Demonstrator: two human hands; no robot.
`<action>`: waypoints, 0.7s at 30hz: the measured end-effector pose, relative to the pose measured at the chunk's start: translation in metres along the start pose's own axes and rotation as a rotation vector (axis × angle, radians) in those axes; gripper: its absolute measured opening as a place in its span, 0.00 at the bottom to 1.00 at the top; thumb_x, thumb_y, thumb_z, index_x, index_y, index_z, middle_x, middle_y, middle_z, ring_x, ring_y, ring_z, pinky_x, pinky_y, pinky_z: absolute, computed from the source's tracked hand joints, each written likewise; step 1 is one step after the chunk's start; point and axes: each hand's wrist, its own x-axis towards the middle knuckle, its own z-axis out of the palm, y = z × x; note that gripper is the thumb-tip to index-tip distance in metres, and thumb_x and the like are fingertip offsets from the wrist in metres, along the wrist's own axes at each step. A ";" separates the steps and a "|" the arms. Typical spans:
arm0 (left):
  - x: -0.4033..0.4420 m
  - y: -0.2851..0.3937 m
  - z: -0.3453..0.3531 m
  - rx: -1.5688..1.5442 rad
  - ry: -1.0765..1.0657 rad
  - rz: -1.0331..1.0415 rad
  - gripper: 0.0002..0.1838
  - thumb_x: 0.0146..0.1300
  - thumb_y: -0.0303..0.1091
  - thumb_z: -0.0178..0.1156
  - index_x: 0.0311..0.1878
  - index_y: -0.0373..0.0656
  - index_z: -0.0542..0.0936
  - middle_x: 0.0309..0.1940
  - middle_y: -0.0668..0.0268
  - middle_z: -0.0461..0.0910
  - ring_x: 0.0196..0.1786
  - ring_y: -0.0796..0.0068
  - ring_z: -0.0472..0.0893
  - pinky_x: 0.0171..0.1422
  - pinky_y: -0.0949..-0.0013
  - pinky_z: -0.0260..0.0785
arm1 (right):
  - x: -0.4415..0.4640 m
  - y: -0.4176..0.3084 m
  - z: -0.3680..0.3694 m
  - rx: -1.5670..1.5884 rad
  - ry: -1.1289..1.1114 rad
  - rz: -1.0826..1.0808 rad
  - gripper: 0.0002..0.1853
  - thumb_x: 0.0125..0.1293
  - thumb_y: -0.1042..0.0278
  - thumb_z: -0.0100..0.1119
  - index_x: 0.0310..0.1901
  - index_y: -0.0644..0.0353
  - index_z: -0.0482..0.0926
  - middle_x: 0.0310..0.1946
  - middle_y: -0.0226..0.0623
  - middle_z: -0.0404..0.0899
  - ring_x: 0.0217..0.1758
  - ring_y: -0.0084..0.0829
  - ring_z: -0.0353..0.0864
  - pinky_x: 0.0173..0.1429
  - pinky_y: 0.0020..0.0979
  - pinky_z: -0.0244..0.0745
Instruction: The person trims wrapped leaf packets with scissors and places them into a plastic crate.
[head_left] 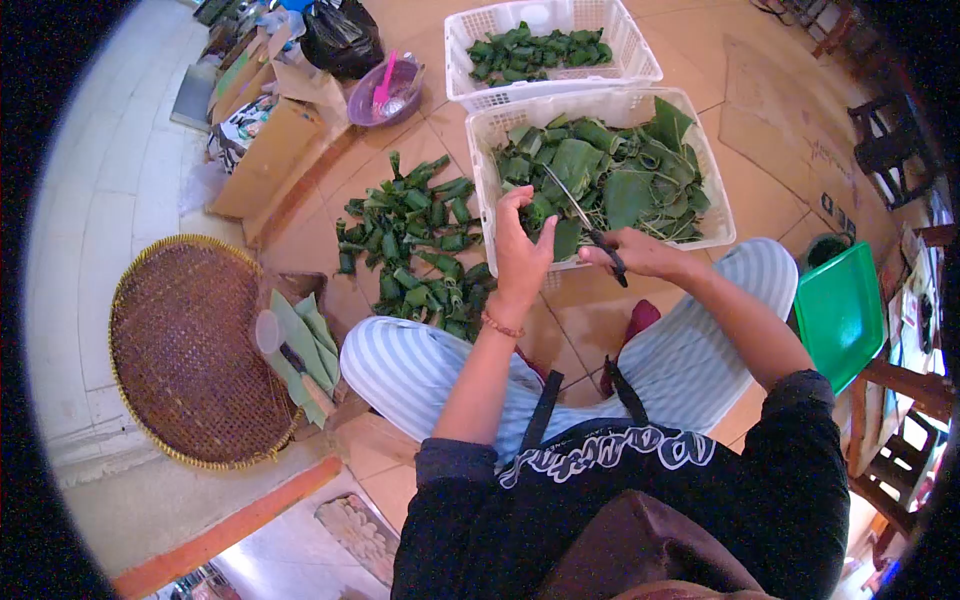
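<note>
Above the near edge of a white crate (728, 215) full of cut green leaves (628, 195), my left hand (526, 245) grips a green leaf bundle (538, 210) between thumb and fingers. My right hand (640, 252) is closed on the black handles of scissors (578, 207). Their blades are apart and point up and left, just right of the bundle. Many rolled leaf bundles (415, 215) lie on the tiled floor to the left of the crate.
Behind stands a second white crate (650, 75) with more bundles. A purple bowl (375, 108) holds a pink utensil. At the left are a woven tray (185, 340) and folded leaves (305, 345); at the right, a green tray (845, 315).
</note>
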 end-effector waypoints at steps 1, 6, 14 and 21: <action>0.000 -0.001 0.000 -0.001 0.000 -0.005 0.23 0.48 0.22 0.61 0.49 0.36 0.67 0.46 0.57 0.70 0.49 0.62 0.71 0.56 0.66 0.62 | 0.002 0.002 0.000 -0.003 0.007 -0.005 0.34 0.51 0.28 0.51 0.25 0.60 0.78 0.16 0.31 0.69 0.23 0.27 0.69 0.27 0.32 0.63; -0.001 -0.005 0.002 -0.007 0.001 -0.063 0.23 0.48 0.22 0.61 0.49 0.36 0.68 0.45 0.56 0.71 0.50 0.61 0.71 0.57 0.66 0.62 | 0.000 0.001 -0.005 -0.067 0.043 0.056 0.32 0.50 0.31 0.54 0.23 0.61 0.78 0.15 0.34 0.71 0.21 0.30 0.71 0.27 0.33 0.65; -0.005 -0.015 0.009 0.004 0.002 -0.145 0.22 0.49 0.24 0.62 0.48 0.36 0.68 0.44 0.55 0.71 0.50 0.59 0.70 0.59 0.65 0.60 | -0.004 0.003 -0.008 -0.111 0.108 0.032 0.29 0.50 0.36 0.58 0.22 0.62 0.77 0.13 0.36 0.72 0.17 0.29 0.71 0.24 0.33 0.65; 0.002 -0.042 0.014 -0.327 -0.128 -0.719 0.21 0.51 0.26 0.62 0.49 0.37 0.68 0.43 0.59 0.72 0.47 0.66 0.73 0.54 0.61 0.66 | -0.002 -0.002 -0.009 -0.015 0.358 -0.023 0.25 0.52 0.44 0.62 0.16 0.60 0.73 0.10 0.28 0.68 0.15 0.19 0.67 0.19 0.24 0.62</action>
